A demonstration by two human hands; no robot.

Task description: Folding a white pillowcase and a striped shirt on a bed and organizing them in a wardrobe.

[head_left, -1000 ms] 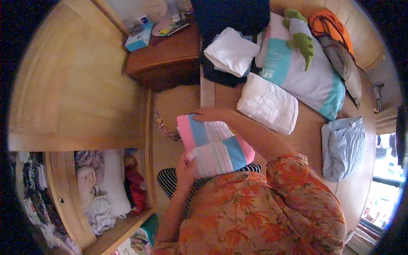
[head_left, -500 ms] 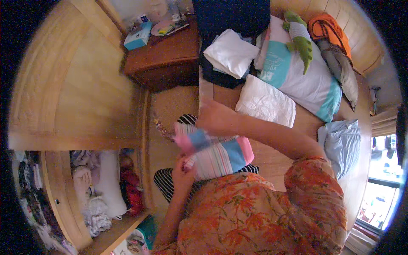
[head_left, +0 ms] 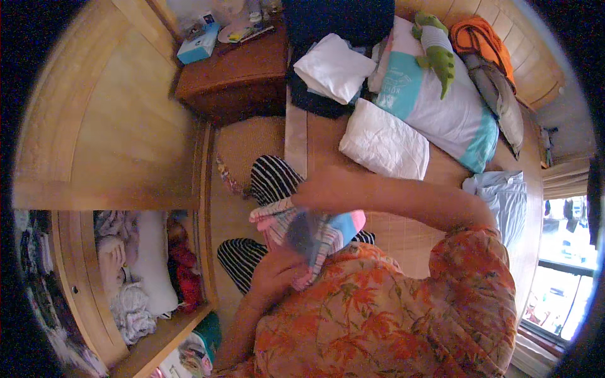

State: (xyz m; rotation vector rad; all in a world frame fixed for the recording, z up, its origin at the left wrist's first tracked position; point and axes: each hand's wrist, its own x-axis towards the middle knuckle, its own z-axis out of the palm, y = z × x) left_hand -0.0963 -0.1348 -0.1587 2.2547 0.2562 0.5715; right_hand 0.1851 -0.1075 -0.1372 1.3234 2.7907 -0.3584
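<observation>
A striped cloth garment [head_left: 343,228] in white, pink and blue lies over my lap, bunched and partly blurred. My right hand [head_left: 321,191] reaches across from the right and grips the garment's upper edge; its fingers are partly smeared. At the lower edge, my left hand [head_left: 277,272] is closed on the fabric. Between the two hands, a dark bluish fold shows. Black-and-white striped trousers [head_left: 242,261] cover my legs beneath the garment.
On the wooden surface ahead lie a folded white cloth [head_left: 384,138], a stack topped with white fabric [head_left: 334,68], a pillow [head_left: 435,107], a green plush crocodile [head_left: 435,53] and folded light-blue clothing [head_left: 498,198]. An open cabinet [head_left: 148,271] stands left, near a brown chest [head_left: 233,79].
The garment has been folded or bunched inward on my lap. My right hand has come down slightly toward it, and my left hand has shifted lower. The whole view has tilted a little.
</observation>
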